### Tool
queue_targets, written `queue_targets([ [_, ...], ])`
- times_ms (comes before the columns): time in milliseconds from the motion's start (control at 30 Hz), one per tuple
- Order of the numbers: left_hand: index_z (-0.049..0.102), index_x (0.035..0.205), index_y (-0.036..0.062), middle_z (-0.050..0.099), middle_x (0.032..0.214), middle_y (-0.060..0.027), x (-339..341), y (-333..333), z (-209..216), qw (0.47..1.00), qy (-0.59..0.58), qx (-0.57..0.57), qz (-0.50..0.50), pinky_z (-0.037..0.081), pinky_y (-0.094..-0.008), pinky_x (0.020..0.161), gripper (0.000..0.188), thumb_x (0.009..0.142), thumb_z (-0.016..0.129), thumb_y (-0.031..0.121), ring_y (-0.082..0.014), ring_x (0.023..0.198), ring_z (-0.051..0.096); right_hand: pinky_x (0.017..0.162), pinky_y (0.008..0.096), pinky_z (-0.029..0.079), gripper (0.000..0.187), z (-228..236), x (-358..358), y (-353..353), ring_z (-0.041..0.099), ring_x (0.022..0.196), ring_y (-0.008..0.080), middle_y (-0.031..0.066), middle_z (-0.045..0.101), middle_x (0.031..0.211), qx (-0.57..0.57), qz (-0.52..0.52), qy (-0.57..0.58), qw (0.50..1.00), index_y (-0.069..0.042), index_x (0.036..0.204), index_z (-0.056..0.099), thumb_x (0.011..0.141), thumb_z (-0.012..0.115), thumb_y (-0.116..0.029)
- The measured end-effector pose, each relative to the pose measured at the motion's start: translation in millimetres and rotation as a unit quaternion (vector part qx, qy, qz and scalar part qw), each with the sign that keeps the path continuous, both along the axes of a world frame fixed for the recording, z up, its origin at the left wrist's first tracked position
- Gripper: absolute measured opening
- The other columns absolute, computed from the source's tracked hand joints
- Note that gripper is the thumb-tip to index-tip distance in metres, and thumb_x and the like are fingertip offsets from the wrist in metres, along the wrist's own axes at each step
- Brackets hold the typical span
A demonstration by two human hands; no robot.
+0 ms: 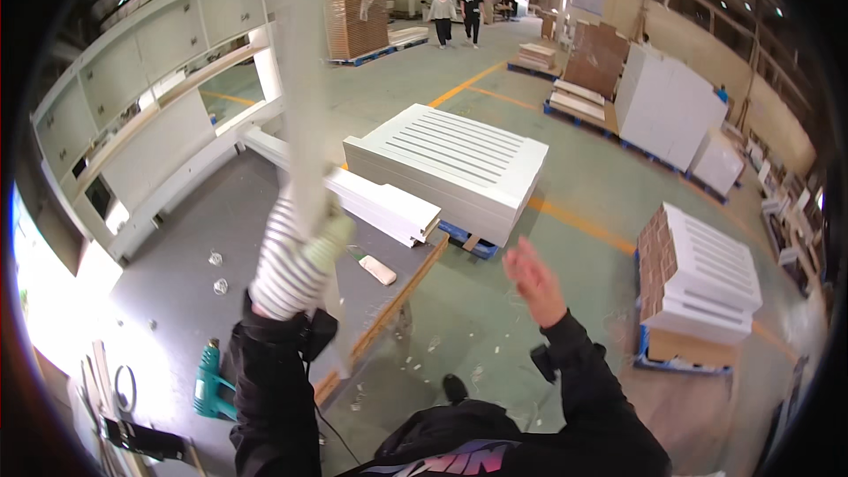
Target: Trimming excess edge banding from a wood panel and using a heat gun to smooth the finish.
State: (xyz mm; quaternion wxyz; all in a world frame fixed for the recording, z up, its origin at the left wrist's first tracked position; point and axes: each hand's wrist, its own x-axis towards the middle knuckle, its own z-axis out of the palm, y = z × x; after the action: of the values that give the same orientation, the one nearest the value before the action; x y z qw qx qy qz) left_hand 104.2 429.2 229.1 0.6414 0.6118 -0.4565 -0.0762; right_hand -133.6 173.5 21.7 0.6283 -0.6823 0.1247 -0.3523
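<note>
My left hand (pixel 287 269), in a striped work glove, grips a long white board (pixel 307 88) that stands upright and runs past the top of the view. The board is blurred, and its lower part shows below the glove. My bare right hand (pixel 534 281) hangs in the air over the floor, slightly blurred, fingers stretched out and holding nothing. Under my left hand is the dark-topped workbench (pixel 194 230). White grooved profiles (pixel 384 203) lie along its far right edge, with a small pale pink-and-white object (pixel 378 269) nearer me.
A teal heat gun (pixel 208 380) lies on the bench at lower left, near a black tool rack (pixel 141 437). A white cabinet frame (pixel 132 124) rises behind the bench. Stacked slotted white panels (pixel 450 146) stand beyond, more (pixel 707 274) at right. Two people (pixel 457 13) stand far off.
</note>
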Motion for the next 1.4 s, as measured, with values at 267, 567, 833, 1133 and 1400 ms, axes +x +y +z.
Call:
queue_targets([
  [267,0.054,0.119,0.0009,0.057,0.092,-0.0167,-17,21,-135,0.919,-0.347,0.155,0.106,0.047,-0.0441,0.075,0.056,0.07,0.074,0.019,-0.0343,0.086,0.058,0.103,0.0507,0.042,0.059,149,18,-16,0.057,0.113,0.0373,0.0224,0.058,0.12,0.225,0.026,-0.404,0.886,0.002,0.123,0.05,0.097,0.049,-0.051],
  [567,0.062,0.11,0.006,0.062,0.107,-0.0149,106,130,-219,0.77,-0.483,0.302,0.287,0.041,-0.0489,0.097,0.036,0.075,0.059,0.014,-0.0352,0.105,0.057,0.095,0.0534,0.051,0.036,-103,-136,-167,0.063,0.102,0.0378,0.0193,0.063,0.112,0.354,-0.245,-0.229,0.873,0.0,0.122,0.051,0.097,0.057,-0.026],
  [833,0.049,0.135,0.0072,0.054,0.135,-0.0166,86,65,-231,0.753,0.437,-0.491,0.014,0.042,-0.0515,0.103,0.068,0.093,0.054,0.06,-0.0352,0.116,0.055,0.094,0.0429,0.053,0.034,-147,11,-65,0.063,0.107,0.0275,0.0091,0.065,0.117,0.53,-0.118,-0.235,0.806,-0.005,0.122,0.057,0.098,0.059,-0.029],
  [1133,0.054,0.124,0.0107,0.058,0.097,-0.0041,86,48,-158,0.822,0.371,-0.431,0.037,0.048,-0.0426,0.089,0.039,0.095,0.064,0.034,-0.0199,0.091,0.056,0.088,0.0349,0.05,0.056,-141,27,-93,0.063,0.104,0.0191,0.0144,0.067,0.115,0.15,-0.178,0.132,0.964,0.003,0.122,0.06,0.092,0.068,-0.043],
  [1400,0.054,0.124,0.0046,0.057,0.098,-0.0057,141,117,-115,0.832,0.315,-0.453,0.065,0.049,-0.0413,0.09,0.036,0.097,0.06,0.028,-0.0204,0.091,0.056,0.096,0.0373,0.045,0.087,-20,57,-124,0.062,0.107,0.0312,0.0253,0.064,0.116,-0.273,-0.147,0.443,0.841,0.008,0.129,0.052,0.078,0.076,-0.059],
])
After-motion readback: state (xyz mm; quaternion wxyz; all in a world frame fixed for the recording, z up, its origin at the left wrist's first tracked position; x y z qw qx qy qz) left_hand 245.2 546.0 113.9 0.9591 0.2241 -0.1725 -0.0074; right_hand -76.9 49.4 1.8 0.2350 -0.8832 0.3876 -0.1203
